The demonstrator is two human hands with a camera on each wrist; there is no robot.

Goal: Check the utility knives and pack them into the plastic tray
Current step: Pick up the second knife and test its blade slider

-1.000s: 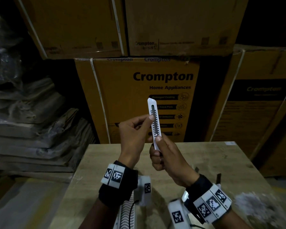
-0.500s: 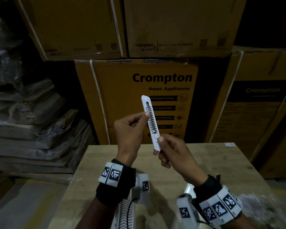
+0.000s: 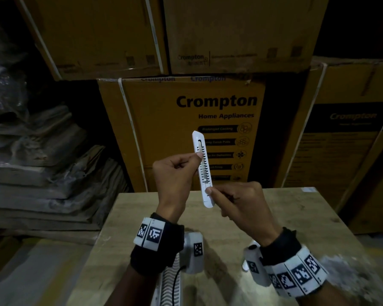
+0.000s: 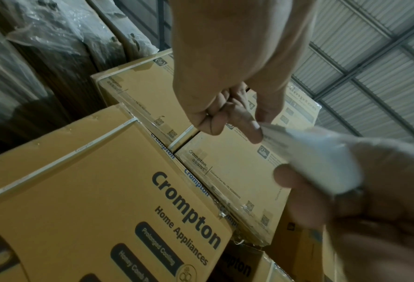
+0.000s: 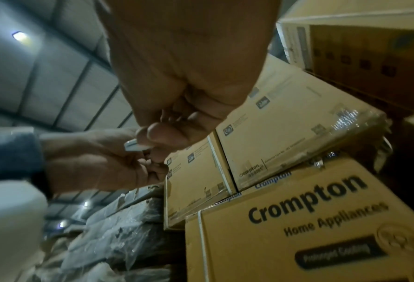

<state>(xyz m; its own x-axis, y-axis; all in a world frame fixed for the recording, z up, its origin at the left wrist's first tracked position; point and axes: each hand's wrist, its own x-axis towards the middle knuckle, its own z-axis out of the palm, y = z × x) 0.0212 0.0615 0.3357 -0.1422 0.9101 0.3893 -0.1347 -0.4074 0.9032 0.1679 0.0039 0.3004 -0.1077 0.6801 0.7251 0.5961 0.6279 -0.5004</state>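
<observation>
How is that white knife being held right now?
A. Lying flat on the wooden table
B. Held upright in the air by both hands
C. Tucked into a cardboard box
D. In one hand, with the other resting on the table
B: the white utility knife stands nearly upright above the table, the left hand pinching its middle and the right hand pinching its lower end.

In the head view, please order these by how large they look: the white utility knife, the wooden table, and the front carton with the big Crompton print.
1. Front carton and wooden table: both look large and are partly hidden, so no ranking between them.
2. White utility knife, clearly smallest, pinched by the left hand and right hand.
</observation>
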